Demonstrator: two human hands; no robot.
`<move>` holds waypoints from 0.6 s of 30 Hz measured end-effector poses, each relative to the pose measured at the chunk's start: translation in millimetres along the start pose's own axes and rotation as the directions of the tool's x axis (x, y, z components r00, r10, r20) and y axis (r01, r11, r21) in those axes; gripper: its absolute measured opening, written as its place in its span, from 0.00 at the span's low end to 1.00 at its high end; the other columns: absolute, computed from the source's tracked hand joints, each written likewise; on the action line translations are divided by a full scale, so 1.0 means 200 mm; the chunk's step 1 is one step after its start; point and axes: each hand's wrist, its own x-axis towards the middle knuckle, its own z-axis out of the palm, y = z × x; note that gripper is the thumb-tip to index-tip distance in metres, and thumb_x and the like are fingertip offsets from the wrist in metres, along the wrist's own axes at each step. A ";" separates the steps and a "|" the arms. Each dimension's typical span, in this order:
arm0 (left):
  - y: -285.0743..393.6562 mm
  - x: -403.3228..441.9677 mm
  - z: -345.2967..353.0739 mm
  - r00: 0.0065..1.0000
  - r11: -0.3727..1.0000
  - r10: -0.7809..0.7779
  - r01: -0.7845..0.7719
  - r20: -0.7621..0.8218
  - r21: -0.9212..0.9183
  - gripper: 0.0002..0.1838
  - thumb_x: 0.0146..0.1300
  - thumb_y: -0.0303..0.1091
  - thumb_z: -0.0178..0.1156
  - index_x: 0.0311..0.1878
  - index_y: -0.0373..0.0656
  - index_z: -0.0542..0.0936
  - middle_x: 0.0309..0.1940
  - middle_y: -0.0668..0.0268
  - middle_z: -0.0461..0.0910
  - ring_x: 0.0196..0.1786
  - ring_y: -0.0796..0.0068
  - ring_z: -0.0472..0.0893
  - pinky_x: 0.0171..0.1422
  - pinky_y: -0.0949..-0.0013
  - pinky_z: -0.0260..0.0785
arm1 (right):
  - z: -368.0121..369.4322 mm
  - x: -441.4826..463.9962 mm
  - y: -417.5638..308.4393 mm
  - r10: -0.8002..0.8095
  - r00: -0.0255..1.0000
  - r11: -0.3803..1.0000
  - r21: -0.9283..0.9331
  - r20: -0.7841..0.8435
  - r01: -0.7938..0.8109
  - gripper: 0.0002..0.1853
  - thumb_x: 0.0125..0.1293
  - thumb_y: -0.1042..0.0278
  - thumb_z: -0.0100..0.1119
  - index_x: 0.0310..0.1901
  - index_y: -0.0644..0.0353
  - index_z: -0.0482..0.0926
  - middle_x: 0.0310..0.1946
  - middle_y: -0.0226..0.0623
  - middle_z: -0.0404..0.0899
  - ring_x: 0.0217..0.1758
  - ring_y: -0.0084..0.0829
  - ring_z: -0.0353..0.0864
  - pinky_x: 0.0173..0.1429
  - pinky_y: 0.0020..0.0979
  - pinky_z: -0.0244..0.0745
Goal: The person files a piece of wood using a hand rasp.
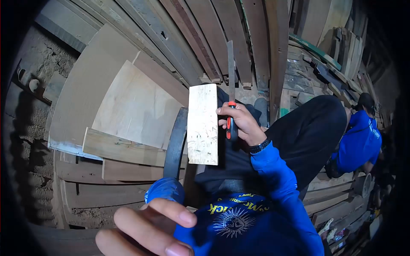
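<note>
My right hand (245,123) is closed around the red and black handle of a file (231,77), whose long flat metal blade points away from me. Its thumb reaches the right edge of a pale, rough-faced wooden block (203,128), which stands over my lap. Whether the thumb presses on the block, I cannot tell. Close to the camera at the lower left, my left hand (149,228) is raised with its fingers apart and nothing visible in them. A dark curved band (175,145) lies just left of the block; its kind is unclear.
Long boards (205,34) lean side by side ahead of me. Wooden panels (136,102) and a narrow plank (124,147) are stacked on the left. Another person in a blue shirt (358,141) is low down at the right, among piled wood scraps (337,209).
</note>
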 end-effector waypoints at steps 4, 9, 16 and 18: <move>-0.01 0.03 -0.03 0.984 0.993 -0.032 0.051 0.178 -0.103 0.15 0.72 0.52 0.60 0.43 0.52 0.85 0.50 0.72 0.68 0.59 0.63 0.70 0.62 0.41 0.71 | 0.00 0.01 0.02 0.020 0.999 1.000 -0.013 0.034 -0.019 0.05 0.66 0.70 0.66 0.33 0.55 0.78 0.32 0.29 0.81 0.28 0.22 0.82 0.33 0.22 0.78; -0.01 0.02 0.01 0.992 0.995 -0.041 0.052 0.119 -0.086 0.13 0.70 0.50 0.63 0.41 0.52 0.85 0.51 0.73 0.68 0.59 0.64 0.71 0.60 0.40 0.72 | -0.02 0.01 0.02 0.032 0.998 0.999 -0.003 0.054 -0.032 0.06 0.67 0.71 0.65 0.33 0.55 0.79 0.31 0.28 0.81 0.29 0.21 0.83 0.32 0.21 0.77; 0.01 0.06 -0.03 0.968 0.978 -0.097 0.136 0.229 -0.158 0.10 0.69 0.49 0.64 0.42 0.55 0.86 0.52 0.72 0.67 0.60 0.62 0.70 0.61 0.40 0.74 | -0.01 0.02 0.02 0.005 0.998 1.000 0.026 0.068 -0.007 0.07 0.68 0.71 0.65 0.31 0.55 0.78 0.31 0.29 0.82 0.29 0.21 0.84 0.31 0.20 0.77; 0.00 0.05 -0.04 0.970 0.986 -0.061 0.095 0.233 -0.138 0.11 0.69 0.49 0.63 0.42 0.55 0.86 0.52 0.72 0.67 0.61 0.62 0.70 0.61 0.40 0.74 | -0.02 0.02 0.02 -0.003 0.998 1.000 0.018 0.067 0.002 0.07 0.68 0.71 0.65 0.31 0.55 0.78 0.31 0.29 0.82 0.30 0.21 0.84 0.31 0.20 0.77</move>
